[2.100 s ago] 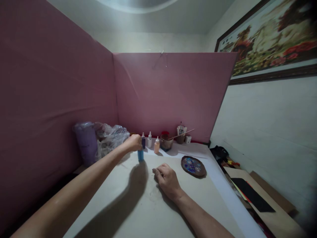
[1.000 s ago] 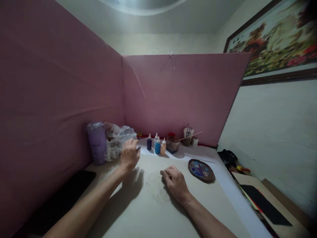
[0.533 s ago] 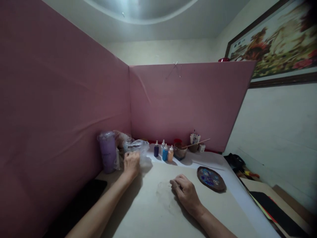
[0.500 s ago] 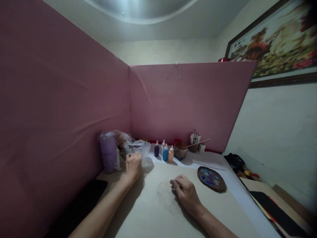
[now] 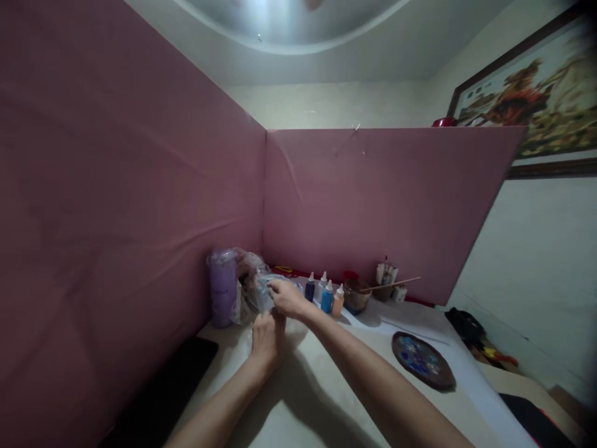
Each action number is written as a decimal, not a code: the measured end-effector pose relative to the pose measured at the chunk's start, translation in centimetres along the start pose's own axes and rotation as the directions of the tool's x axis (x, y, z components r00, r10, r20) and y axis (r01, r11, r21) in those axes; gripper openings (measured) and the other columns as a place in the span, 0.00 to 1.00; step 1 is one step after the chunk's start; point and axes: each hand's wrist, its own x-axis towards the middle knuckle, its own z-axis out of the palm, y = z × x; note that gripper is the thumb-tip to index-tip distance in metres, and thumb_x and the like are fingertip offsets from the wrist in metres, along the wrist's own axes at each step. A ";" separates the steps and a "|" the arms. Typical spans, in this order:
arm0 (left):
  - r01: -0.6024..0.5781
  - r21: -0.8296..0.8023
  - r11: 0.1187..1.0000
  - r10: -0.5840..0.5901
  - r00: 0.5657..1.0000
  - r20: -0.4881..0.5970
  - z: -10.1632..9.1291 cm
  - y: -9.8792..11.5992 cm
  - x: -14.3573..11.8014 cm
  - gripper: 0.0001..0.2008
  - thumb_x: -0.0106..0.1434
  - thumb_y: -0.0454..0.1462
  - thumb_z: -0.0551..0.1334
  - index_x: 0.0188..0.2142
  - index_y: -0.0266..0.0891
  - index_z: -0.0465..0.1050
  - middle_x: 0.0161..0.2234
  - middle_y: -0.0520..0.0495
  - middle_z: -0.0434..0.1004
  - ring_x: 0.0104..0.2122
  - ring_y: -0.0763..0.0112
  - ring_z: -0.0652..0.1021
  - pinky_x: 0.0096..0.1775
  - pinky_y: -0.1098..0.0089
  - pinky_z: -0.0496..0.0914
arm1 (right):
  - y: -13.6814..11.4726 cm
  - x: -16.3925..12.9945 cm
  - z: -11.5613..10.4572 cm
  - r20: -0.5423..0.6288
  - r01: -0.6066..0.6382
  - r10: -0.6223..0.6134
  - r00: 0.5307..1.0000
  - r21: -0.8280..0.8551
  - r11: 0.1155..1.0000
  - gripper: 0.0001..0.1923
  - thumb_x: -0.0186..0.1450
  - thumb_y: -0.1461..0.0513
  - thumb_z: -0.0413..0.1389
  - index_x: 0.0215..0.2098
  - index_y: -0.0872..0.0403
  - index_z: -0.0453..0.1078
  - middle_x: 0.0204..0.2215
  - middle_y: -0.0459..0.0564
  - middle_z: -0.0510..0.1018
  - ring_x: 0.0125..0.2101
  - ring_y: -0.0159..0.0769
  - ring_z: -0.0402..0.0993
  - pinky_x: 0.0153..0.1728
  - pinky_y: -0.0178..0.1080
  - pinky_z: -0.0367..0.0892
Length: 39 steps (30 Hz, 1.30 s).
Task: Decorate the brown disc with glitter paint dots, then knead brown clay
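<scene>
A clear, crumpled plastic bag (image 5: 262, 287) stands at the back left of the table. My left hand (image 5: 269, 336) is closed on the near side of this bag, knuckles up. Just above and beyond it, my right hand (image 5: 288, 298) has its fingers pinched on the bag's upper part. The two hands almost touch, and the right forearm crosses the table from the lower right. What lies inside the bag cannot be made out. To its left is a purple tumbler (image 5: 222, 289) with a plastic cover on top.
Right of the hands stand several small paint bottles (image 5: 327, 298), a water bowl (image 5: 357, 297) with a brush across it, and a cup of brushes (image 5: 386, 280). A paint-smeared palette (image 5: 423, 361) lies on the right. Pink panels (image 5: 373, 199) enclose the back and left.
My right hand has moved from the middle of the table up and left to the plastic bag. My left hand has drawn slightly nearer to me. The view has turned left.
</scene>
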 end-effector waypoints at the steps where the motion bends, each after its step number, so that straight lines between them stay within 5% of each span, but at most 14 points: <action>1: -0.004 -0.012 1.000 0.004 1.000 -0.025 -0.4 -0.1 -0.3 0.19 0.61 0.27 0.49 0.48 0.37 0.71 0.39 0.41 0.75 0.40 0.60 0.74 0.42 0.64 0.64 | 0.5 1.3 -0.1 -0.015 -0.022 0.022 1.000 -0.007 1.000 0.13 0.64 0.66 0.50 0.40 0.54 0.76 0.37 0.51 0.81 0.38 0.37 0.74 0.40 0.36 0.66; 5: 0.003 -0.102 0.995 -0.010 0.998 -0.068 -1.7 -0.5 -1.1 0.20 0.58 0.25 0.51 0.47 0.39 0.71 0.40 0.44 0.73 0.43 0.62 0.72 0.43 0.66 0.64 | 2.2 4.6 -0.5 -0.082 -0.094 0.091 0.993 -0.035 0.995 0.16 0.67 0.63 0.48 0.47 0.55 0.74 0.42 0.53 0.79 0.42 0.36 0.74 0.43 0.35 0.65; 9: 0.016 -0.183 0.983 -0.022 0.999 -0.029 -2.0 -0.5 -0.9 0.20 0.57 0.24 0.50 0.44 0.38 0.71 0.41 0.43 0.72 0.44 0.64 0.72 0.44 0.67 0.64 | 2.2 4.9 1.3 -0.061 -0.156 0.150 0.987 -0.114 0.981 0.19 0.58 0.51 0.59 0.39 0.56 0.76 0.36 0.55 0.80 0.37 0.42 0.76 0.36 0.37 0.66; 14: -0.047 -0.274 0.960 0.035 0.998 -0.047 -2.0 -0.5 -1.0 0.18 0.56 0.25 0.51 0.41 0.39 0.72 0.40 0.44 0.72 0.43 0.64 0.72 0.45 0.66 0.66 | 2.4 4.4 2.3 -0.158 -0.245 0.217 0.963 -0.185 0.952 0.07 0.60 0.63 0.54 0.33 0.55 0.75 0.36 0.56 0.80 0.39 0.41 0.75 0.37 0.36 0.63; 18: -0.184 -0.392 0.902 0.066 0.954 -0.294 -2.0 -1.3 -0.6 0.16 0.58 0.31 0.56 0.46 0.40 0.70 0.48 0.43 0.68 0.50 0.60 0.68 0.51 0.61 0.66 | 3.8 4.7 1.0 -0.244 -0.299 0.254 0.936 -0.168 0.939 0.12 0.63 0.65 0.48 0.39 0.56 0.73 0.38 0.57 0.80 0.39 0.40 0.74 0.37 0.35 0.63; 21: -0.125 -0.423 0.897 -0.087 0.889 -0.449 -1.4 -2.3 1.5 0.22 0.56 0.27 0.52 0.51 0.39 0.66 0.54 0.41 0.65 0.56 0.60 0.65 0.57 0.57 0.62 | 4.6 4.9 0.6 -0.249 -0.301 0.259 0.933 -0.145 0.943 0.12 0.62 0.66 0.48 0.38 0.56 0.73 0.36 0.55 0.80 0.38 0.38 0.74 0.36 0.34 0.63; 26: 0.136 -0.247 0.959 -0.205 0.937 -0.281 -0.1 -4.6 5.6 0.30 0.52 0.22 0.50 0.56 0.27 0.61 0.56 0.32 0.64 0.58 0.56 0.64 0.56 0.58 0.62 | 5.3 4.9 0.6 -0.213 -0.282 0.252 0.944 -0.125 0.951 0.11 0.60 0.67 0.50 0.34 0.56 0.74 0.31 0.51 0.80 0.32 0.35 0.74 0.32 0.32 0.63; 29: 0.081 -0.127 0.989 -0.103 0.979 -0.177 0.4 -5.7 5.9 0.18 0.56 0.25 0.51 0.44 0.33 0.72 0.43 0.37 0.74 0.48 0.57 0.71 0.51 0.59 0.65 | 5.6 4.7 0.2 -0.162 -0.294 0.271 0.949 -0.142 0.945 0.10 0.61 0.66 0.51 0.31 0.57 0.75 0.26 0.52 0.79 0.28 0.35 0.75 0.29 0.32 0.63; 32: -0.026 -0.033 0.999 0.021 0.991 -0.130 0.6 -5.6 5.0 0.13 0.60 0.28 0.52 0.35 0.37 0.75 0.36 0.42 0.76 0.42 0.61 0.73 0.53 0.58 0.61 | 4.9 4.4 -0.1 -0.123 -0.272 0.253 0.960 -0.174 0.947 0.13 0.64 0.60 0.50 0.34 0.56 0.76 0.32 0.53 0.81 0.33 0.37 0.76 0.32 0.33 0.65; 35: -0.095 0.039 0.995 0.099 0.988 -0.120 0.4 -4.3 4.0 0.13 0.62 0.29 0.52 0.35 0.35 0.76 0.34 0.41 0.76 0.40 0.61 0.73 0.51 0.59 0.62 | 3.1 4.2 0.4 -0.120 -0.226 0.204 0.972 -0.221 0.949 0.23 0.64 0.47 0.50 0.42 0.55 0.75 0.41 0.57 0.80 0.42 0.43 0.75 0.40 0.38 0.65; 39: -0.023 0.046 0.999 0.028 0.992 -0.126 0.0 -2.7 3.3 0.15 0.61 0.29 0.53 0.42 0.31 0.76 0.36 0.37 0.77 0.40 0.58 0.74 0.46 0.60 0.64 | 0.8 4.6 1.8 -0.101 -0.200 0.174 0.980 -0.415 0.888 0.27 0.59 0.43 0.54 0.43 0.56 0.74 0.43 0.61 0.79 0.45 0.49 0.74 0.43 0.41 0.65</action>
